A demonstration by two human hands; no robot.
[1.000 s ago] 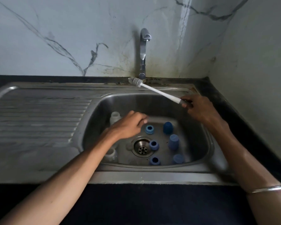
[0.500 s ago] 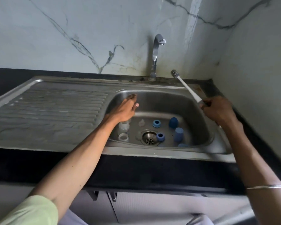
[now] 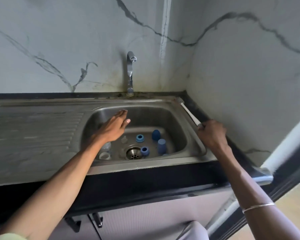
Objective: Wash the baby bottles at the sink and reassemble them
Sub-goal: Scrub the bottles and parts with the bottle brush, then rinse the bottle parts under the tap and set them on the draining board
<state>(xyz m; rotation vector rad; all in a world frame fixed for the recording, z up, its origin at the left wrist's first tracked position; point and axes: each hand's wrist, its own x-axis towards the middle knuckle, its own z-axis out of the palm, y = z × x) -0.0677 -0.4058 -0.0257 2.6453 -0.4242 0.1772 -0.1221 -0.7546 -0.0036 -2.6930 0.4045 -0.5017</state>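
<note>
Left hand (image 3: 113,126): fingers straight, holding nothing, above the sink (image 3: 194,144) basin. Right hand (image 3: 212,134): grip curled round the brush (image 3: 189,113) handle at the sink's right rim. Blue bottle parts (image 3: 156,135) and clear bottles (image 3: 105,155) lie around the drain (image 3: 133,153).

Left hand (image 3: 113,126) hides clear bottle (image 3: 106,146) partly.

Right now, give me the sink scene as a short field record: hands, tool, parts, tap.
left hand: open, fingers straight, over the basin, holding nothing
right hand: grips the bottle brush by its handle, brush along the sink's right rim
basin parts: blue caps, blue rings, clear bottles near the drain
tap: no water visible
</note>
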